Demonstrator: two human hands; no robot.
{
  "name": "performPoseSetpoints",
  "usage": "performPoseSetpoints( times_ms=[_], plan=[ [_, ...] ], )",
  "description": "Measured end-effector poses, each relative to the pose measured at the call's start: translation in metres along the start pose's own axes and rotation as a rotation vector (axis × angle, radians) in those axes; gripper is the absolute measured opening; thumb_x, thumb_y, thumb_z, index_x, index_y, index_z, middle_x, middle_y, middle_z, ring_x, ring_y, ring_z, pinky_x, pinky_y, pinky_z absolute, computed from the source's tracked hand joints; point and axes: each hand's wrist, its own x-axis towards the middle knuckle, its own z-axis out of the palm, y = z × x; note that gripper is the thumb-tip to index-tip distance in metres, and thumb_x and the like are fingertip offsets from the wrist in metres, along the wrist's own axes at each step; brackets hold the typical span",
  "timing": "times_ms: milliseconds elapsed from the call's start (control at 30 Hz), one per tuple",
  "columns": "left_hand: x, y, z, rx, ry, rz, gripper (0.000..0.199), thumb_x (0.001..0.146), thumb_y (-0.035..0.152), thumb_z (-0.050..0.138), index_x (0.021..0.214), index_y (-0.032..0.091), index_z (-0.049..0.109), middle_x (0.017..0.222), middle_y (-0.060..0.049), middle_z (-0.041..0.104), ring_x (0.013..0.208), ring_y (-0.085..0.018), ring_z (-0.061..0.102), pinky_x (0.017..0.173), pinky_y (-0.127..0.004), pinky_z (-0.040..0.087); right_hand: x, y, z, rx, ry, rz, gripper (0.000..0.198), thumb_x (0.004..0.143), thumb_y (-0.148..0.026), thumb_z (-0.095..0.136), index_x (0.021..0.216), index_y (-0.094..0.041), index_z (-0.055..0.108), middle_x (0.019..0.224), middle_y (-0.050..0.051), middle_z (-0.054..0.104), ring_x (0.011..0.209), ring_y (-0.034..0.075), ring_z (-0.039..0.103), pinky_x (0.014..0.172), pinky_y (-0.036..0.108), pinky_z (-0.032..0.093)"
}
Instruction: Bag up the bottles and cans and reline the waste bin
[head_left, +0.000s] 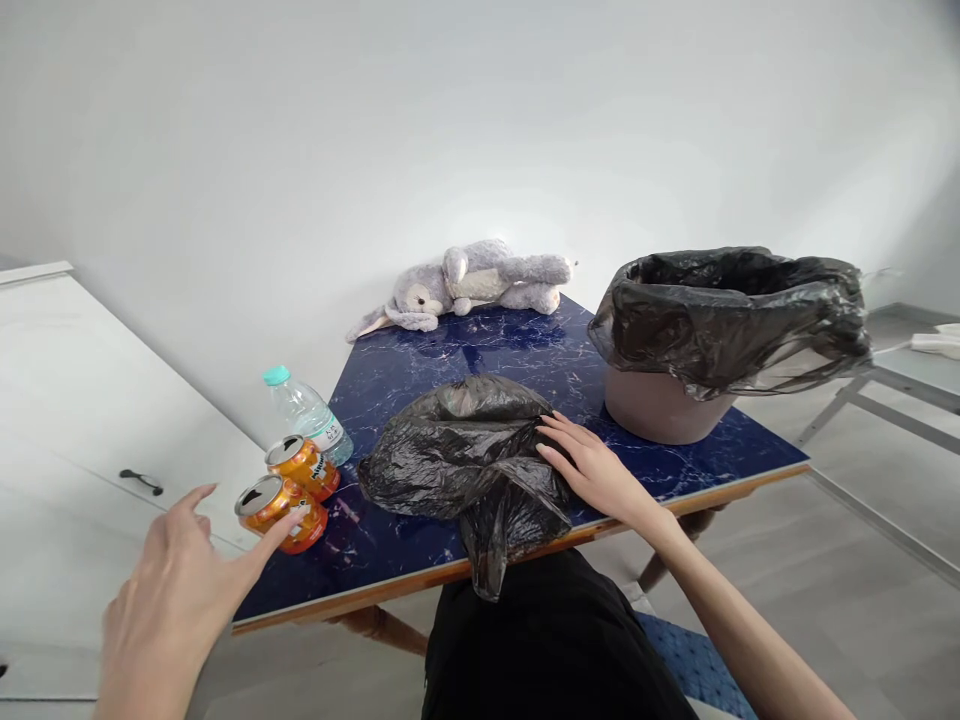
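Black bag (465,455), right hand (592,468) resting on it

By your left fingers (196,500) sit orange cans (289,495); under your right fingers (559,440), a black bag (465,455) on the blue marbled table (660,470).

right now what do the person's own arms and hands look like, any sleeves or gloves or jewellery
Both hands are bare: no gloves on the left hand or the right hand, and no rings, watch or bracelet show. The right forearm is uncovered along all of its visible length, so no sleeve reaches it. On the left, only the hand and wrist are in view, also uncovered. The fingers are slim with short, unpainted nails. Dark clothing covers the lap.
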Motion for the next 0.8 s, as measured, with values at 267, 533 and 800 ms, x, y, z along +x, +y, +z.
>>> performPoseSetpoints(
  times_ms=[267, 533, 800],
  plan=[
    [-0.052, 0.05, 0.022, -0.401, -0.424, 0.752, 0.034, 0.105, 0.054, 0.055, 0.125, 0.03, 0.068, 0.102, -0.003, 0.07, 0.091, -0.019, 0.07, 0.085, -0.028, 0.056, 0.003, -0.046, -0.007, -0.03, 0.032, -0.226, 0.037, 0.098, -0.038, 0.074, 0.133, -0.027, 0.069, 0.156, 0.01, 0.06, 0.156, 0.039, 0.041, 0.123, 0.063, 0.041],
    [-0.044, 0.121, 0.054, -0.544, -0.441, 1.07, 0.051, 0.115, 0.031, 0.033, 0.165, 0.034, 0.041, 0.172, -0.002, 0.043, 0.158, -0.022, 0.042, 0.131, -0.04, 0.039, 0.023, -0.081, -0.023, 0.229, 0.321, -0.135, 0.017, 0.087, -0.013, 0.057, 0.093, -0.026, 0.067, 0.111, 0.009, 0.078, 0.107, 0.029, 0.072, 0.096, 0.047, 0.057],
    [0.003, 0.158, 0.106, -0.386, -0.159, 0.976, 0.046, 0.106, 0.016, 0.039, 0.147, 0.014, 0.061, 0.141, -0.021, 0.07, 0.141, -0.036, 0.062, 0.116, -0.053, 0.053, 0.014, -0.136, -0.049, 0.52, 0.423, -0.201, 0.012, 0.091, -0.015, 0.061, 0.088, -0.026, 0.061, 0.101, 0.004, 0.076, 0.094, 0.023, 0.072, 0.084, 0.036, 0.059]
  ],
)
